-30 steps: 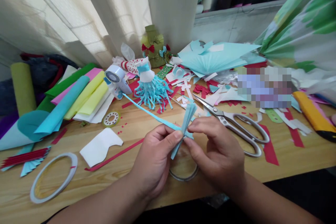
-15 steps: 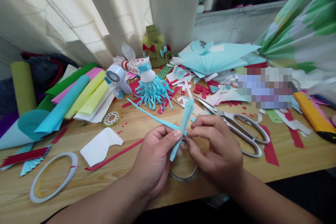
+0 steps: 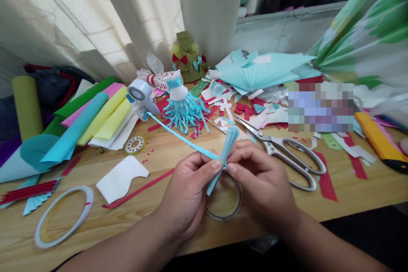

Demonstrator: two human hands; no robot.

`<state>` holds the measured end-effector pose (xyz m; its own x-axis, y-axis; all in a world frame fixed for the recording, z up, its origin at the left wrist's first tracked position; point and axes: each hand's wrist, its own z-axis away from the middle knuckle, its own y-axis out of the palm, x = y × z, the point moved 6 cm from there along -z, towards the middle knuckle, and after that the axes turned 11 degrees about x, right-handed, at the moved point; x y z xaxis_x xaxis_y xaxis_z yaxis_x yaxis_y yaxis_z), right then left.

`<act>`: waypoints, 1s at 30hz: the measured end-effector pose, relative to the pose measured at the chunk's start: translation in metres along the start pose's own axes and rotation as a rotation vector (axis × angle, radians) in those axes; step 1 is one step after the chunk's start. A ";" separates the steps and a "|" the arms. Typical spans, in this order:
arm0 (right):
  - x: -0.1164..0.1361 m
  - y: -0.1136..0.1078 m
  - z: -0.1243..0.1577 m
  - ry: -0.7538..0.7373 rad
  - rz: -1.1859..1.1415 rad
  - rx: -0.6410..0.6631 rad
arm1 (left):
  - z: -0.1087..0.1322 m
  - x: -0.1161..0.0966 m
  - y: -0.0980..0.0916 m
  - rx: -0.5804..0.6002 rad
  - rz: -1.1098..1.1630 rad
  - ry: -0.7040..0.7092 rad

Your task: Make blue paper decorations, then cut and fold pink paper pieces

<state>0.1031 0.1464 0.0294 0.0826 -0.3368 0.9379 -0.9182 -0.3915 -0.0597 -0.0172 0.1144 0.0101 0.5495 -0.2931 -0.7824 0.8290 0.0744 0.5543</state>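
A folded bundle of pale blue paper strips [image 3: 230, 144] is pinched between the left hand [image 3: 188, 195] and the right hand [image 3: 263, 182], the right hand having been drawn in against it, both narrowly closed, just above a clear tape ring [image 3: 223, 219] on the wooden desk [image 3: 127, 229].

Wooden worktable [image 3: 165, 155] strewn with paper scraps [image 3: 245, 110]. Steel-handled scissors [image 3: 270, 143] lie open, right side. Fringed aqua paper figure [image 3: 185, 112] stands beside white tape dispenser [image 3: 140, 95]. Folded aqua paper fan [image 3: 258, 72] behind. Stacked coloured paper sheets [image 3: 102, 112] left; tape ring [image 3: 47, 234] front left. Cream curtain [image 3: 210, 8] behind.
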 end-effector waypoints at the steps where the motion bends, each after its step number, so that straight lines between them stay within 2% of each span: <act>1: -0.006 0.001 0.000 0.054 -0.126 0.003 | 0.000 0.000 0.000 0.005 -0.011 -0.005; 3: -0.015 0.001 0.001 0.118 -0.341 -0.006 | 0.000 0.000 -0.001 0.009 -0.039 -0.012; 5: -0.017 -0.004 0.002 0.096 -0.353 -0.005 | 0.001 -0.001 -0.002 0.012 -0.065 -0.016; 7: -0.007 -0.012 0.003 -0.040 -0.103 0.035 | 0.001 -0.002 -0.003 0.019 -0.085 -0.028; 11: 0.024 -0.017 0.009 -0.435 0.543 0.150 | -0.001 0.000 0.000 0.056 -0.080 -0.062; 13: 0.031 -0.016 0.012 -0.549 0.710 0.175 | -0.001 0.001 0.001 0.074 -0.066 -0.080; 16: 0.035 -0.014 0.018 -0.662 0.842 0.177 | -0.001 0.002 0.002 0.090 -0.083 -0.105; 25: 0.046 -0.008 0.022 -0.751 0.932 0.163 | -0.001 0.002 0.001 0.119 -0.261 -0.084; 30: 0.047 -0.002 0.013 -0.663 0.930 0.234 | 0.001 -0.002 0.007 0.160 -0.377 -0.118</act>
<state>0.1137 0.1201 0.0687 -0.3353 -0.9315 0.1412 -0.6433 0.1168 -0.7566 -0.0126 0.1146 0.0152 0.1877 -0.3795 -0.9059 0.9378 -0.2049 0.2801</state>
